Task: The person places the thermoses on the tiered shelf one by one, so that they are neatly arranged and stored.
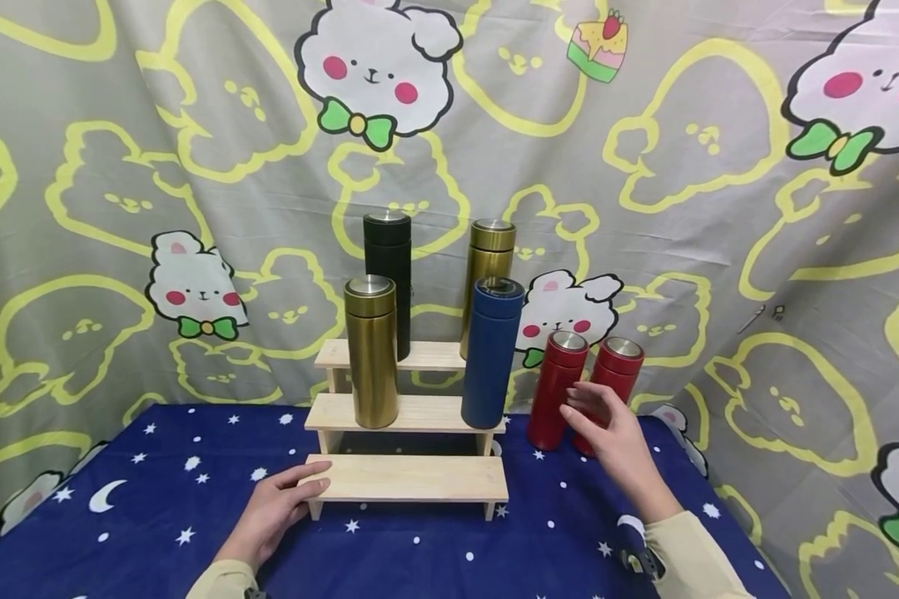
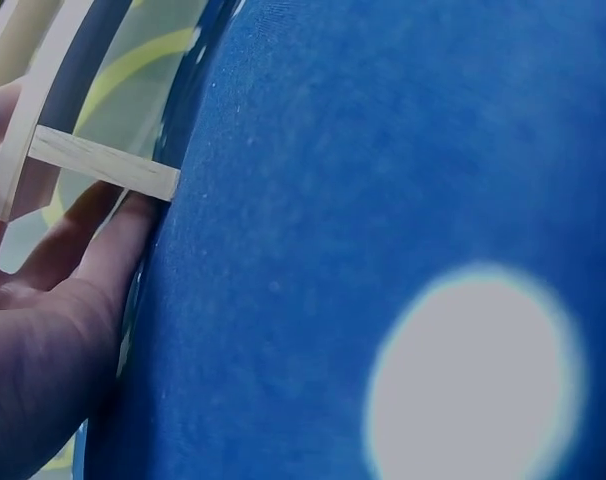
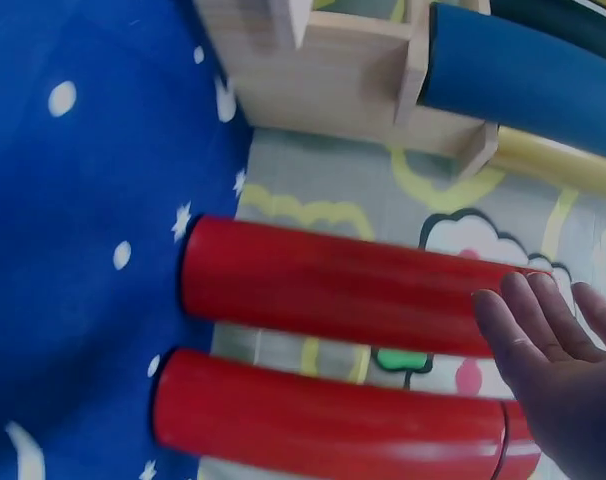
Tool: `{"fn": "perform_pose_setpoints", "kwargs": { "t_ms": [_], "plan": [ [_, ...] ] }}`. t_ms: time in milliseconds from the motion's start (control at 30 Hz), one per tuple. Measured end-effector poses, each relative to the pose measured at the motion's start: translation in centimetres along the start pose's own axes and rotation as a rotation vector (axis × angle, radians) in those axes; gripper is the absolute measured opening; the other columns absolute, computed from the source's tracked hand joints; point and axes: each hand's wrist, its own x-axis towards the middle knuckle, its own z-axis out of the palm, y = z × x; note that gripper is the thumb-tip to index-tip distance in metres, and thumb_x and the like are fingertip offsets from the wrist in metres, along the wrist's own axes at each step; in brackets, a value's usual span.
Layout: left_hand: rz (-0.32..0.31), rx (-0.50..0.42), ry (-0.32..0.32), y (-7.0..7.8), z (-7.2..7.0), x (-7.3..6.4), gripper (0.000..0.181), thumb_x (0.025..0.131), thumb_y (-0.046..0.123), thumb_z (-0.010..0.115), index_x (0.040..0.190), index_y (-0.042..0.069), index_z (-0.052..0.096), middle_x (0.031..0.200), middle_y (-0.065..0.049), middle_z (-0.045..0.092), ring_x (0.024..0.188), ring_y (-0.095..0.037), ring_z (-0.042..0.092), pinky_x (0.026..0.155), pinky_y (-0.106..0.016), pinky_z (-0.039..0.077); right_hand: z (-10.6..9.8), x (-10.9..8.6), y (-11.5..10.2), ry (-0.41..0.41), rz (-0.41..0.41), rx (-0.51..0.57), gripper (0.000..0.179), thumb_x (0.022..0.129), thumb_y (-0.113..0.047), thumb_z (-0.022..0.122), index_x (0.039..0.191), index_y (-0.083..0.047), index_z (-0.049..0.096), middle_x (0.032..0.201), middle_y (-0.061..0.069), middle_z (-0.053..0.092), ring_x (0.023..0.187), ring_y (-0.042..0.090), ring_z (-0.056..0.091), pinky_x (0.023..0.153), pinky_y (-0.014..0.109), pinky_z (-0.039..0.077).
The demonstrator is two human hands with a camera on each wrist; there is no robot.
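The left hand grips the left end of the lowest step of a wooden rack; its fingers are closed around the board's edge, some above it and some below, by the leg. The right hand is at the left red bottle, overlapping its upper part in view. Its fingers are spread a little, gently bent, and hold nothing; whether a fingertip touches the bottle I cannot tell.

The left red bottle stands upright on the surface, just right of the rack. The right red bottle stands upright beside it, a narrow gap between them, partly hidden by the right hand in the head view.

The rack has three steps rising toward the back. On the middle step stand the front gold bottle, near the left end, and the blue bottle, near the right end. On the top step stand the black bottle at left and the rear gold bottle at right, each partly behind a nearer bottle.

A dark blue cloth with white stars, dots and moons covers the surface. Behind hangs a grey curtain with cartoon animals.
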Motion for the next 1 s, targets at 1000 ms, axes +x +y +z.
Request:
{"fn": "perform_pose_setpoints", "kwargs": {
  "t_ms": [1000],
  "plan": [
    [-0.017,-0.022,0.005,-0.3,-0.3,0.0,0.045,0.085,0.021,0.079,0.123,0.000,0.068,0.144,-0.026,0.043,0.110,-0.024,0.059,0.097,-0.048,0.047,-5.2,-0.4,5.9,0.176,0.176,-0.057,0.082,0.093,-0.032,0.070,0.150,0.003,0.024,0.150,0.026,0.032,0.138,0.039,0.030,0.110,0.046,0.031]
  ]
}}
